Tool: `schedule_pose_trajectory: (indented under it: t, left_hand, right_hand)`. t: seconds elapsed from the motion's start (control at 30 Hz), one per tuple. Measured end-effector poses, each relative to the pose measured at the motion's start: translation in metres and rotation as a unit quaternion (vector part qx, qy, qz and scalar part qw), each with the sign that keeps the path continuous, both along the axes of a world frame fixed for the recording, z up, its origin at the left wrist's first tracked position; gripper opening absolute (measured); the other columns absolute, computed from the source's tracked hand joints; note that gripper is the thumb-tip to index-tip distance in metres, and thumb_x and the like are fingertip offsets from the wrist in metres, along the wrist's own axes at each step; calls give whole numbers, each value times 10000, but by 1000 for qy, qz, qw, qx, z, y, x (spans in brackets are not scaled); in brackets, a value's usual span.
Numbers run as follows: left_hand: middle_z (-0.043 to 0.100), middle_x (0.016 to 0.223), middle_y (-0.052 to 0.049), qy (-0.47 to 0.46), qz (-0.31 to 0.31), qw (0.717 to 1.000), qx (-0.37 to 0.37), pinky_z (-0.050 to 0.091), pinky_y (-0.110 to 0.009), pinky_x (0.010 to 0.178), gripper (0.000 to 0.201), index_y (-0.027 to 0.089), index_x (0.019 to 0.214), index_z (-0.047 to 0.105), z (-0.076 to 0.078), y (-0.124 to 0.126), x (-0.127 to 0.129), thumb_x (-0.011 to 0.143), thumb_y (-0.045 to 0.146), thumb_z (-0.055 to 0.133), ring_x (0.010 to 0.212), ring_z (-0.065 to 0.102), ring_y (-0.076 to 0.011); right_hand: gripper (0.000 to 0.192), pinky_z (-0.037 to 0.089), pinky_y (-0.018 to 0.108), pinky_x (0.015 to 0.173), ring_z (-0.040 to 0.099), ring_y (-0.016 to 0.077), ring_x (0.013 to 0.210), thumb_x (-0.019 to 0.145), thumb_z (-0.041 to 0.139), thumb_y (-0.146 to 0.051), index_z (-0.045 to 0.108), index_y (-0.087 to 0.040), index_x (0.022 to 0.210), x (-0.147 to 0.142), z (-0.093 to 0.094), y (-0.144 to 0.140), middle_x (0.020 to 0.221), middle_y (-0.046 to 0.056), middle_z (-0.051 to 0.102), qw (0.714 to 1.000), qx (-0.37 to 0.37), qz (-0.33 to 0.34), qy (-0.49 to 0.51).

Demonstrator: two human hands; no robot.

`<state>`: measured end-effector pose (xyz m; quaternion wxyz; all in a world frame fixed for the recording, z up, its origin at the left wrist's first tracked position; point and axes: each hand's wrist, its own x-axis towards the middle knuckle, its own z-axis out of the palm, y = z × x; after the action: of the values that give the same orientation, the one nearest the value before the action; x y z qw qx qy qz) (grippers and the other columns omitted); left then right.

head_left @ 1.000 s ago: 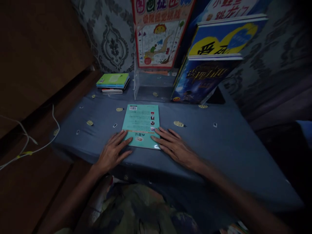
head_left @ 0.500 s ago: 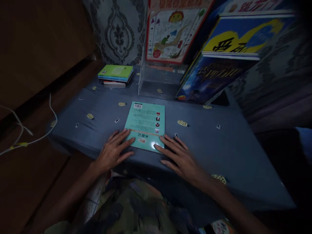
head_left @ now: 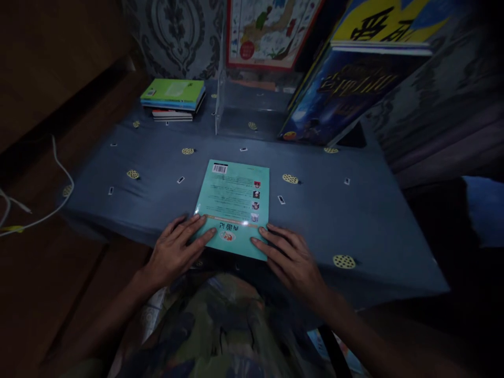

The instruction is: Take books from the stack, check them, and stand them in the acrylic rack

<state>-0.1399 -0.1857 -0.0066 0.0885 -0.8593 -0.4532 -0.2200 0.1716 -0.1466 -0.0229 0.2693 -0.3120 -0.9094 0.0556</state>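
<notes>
A teal book (head_left: 236, 197) lies back cover up near the front edge of the table, its barcode at the far left corner and its print upside down to me. Its near edge reaches to the table's front edge or slightly over it. My left hand (head_left: 175, 252) grips the near left corner, fingers on the cover and the thumb partly hidden below the edge. At the near right corner my right hand (head_left: 293, 260) holds the book the same way, fingertips on top and thumb mostly out of sight.
A grey-blue cloth with pineapple prints covers the table (head_left: 315, 220). At the back left sits a stack of books (head_left: 173, 92). A clear acrylic stand (head_left: 236, 118) and upright books (head_left: 334, 100) are behind. A white cable (head_left: 65, 170) hangs at left.
The book has come toward me and looks slightly larger. Both thumbs, earlier visible on the cloth, have moved in under its near edge. The view has tilted down.
</notes>
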Motion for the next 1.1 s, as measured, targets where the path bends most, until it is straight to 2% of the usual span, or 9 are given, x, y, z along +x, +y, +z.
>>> schedule_pose_trajectory:
  t: [0.2, 0.37, 0.5, 0.6, 0.7, 0.8, 0.93, 1.0, 1.1]
  left_hand:
    - [698, 1319, -73, -22, -34, 999, 2, 401, -432, 1132, 474, 283, 1447, 510, 9, 1, -5, 988, 177, 563, 1217, 656, -222]
    - [723, 1270, -81, -67, -68, 995, 11, 426, -436, 1108, 402, 253, 1379, 575, 44, 21, -8, 980, 216, 600, 1168, 676, -223]
    - [774, 1092, -72, -203, -80, 976, 16, 540, -396, 939, 305, 231, 1249, 652, 76, 56, -3, 989, 375, 590, 1004, 719, -225]
    - [776, 971, -63, -343, -61, 937, -7, 559, -334, 819, 338, 199, 1149, 670, 85, 91, 8, 976, 476, 583, 897, 722, -210]
    - [750, 907, -58, -473, -55, 878, -43, 547, -307, 789, 461, 181, 1067, 674, 79, 130, 22, 974, 598, 500, 854, 704, -201]
    - [722, 913, -72, -533, -7, 843, -70, 533, -319, 803, 644, 187, 972, 692, 63, 164, 32, 918, 761, 405, 877, 671, -222]
    - [710, 794, -76, -582, 84, 799, -122, 549, -359, 802, 807, 190, 846, 692, 45, 193, 39, 756, 933, 392, 867, 663, -272]
    - [730, 801, -82, -602, 88, 779, -151, 563, -374, 827, 811, 191, 844, 699, 43, 202, 42, 729, 943, 420, 894, 682, -290]
    - [766, 867, -96, -633, 72, 752, -172, 583, -384, 839, 790, 191, 907, 720, 43, 215, 48, 780, 907, 412, 927, 712, -297]
  right_hand:
    - [488, 553, 480, 952, 615, 279, 1215, 994, 539, -175, 523, -317, 1461, 4, 10, 6, 1259, 75, 712, 995, -42, 40, 78]
    - [490, 573, 420, 914, 664, 239, 1128, 991, 548, -169, 530, -345, 1448, 3, 49, 29, 1194, 60, 727, 983, -66, 71, 153]
    - [372, 568, 428, 918, 697, 246, 1073, 1004, 553, -264, 604, -329, 1367, -4, 77, 59, 1145, 59, 749, 971, -53, 74, 219]
    - [274, 568, 424, 905, 717, 252, 1013, 1006, 554, -362, 679, -295, 1239, -12, 78, 88, 1091, 60, 765, 962, -54, 41, 264]
    - [298, 585, 382, 794, 723, 246, 880, 996, 530, -472, 729, -254, 1039, -19, 64, 117, 966, 55, 767, 954, -96, -46, 279]
    - [390, 586, 369, 737, 706, 244, 796, 976, 503, -553, 716, -233, 908, -25, 47, 140, 863, 50, 748, 945, -145, -105, 273]
    - [405, 592, 398, 799, 701, 252, 850, 1001, 431, -534, 694, -230, 1055, -32, 36, 160, 950, 58, 757, 940, -185, -106, 266]
    - [427, 589, 419, 849, 701, 257, 907, 1014, 392, -524, 666, -235, 1170, -35, 36, 167, 1030, 66, 758, 939, -189, -105, 269]
    - [468, 583, 427, 893, 700, 256, 971, 1022, 366, -524, 616, -228, 1283, -41, 39, 176, 1120, 85, 746, 933, -189, -105, 288]
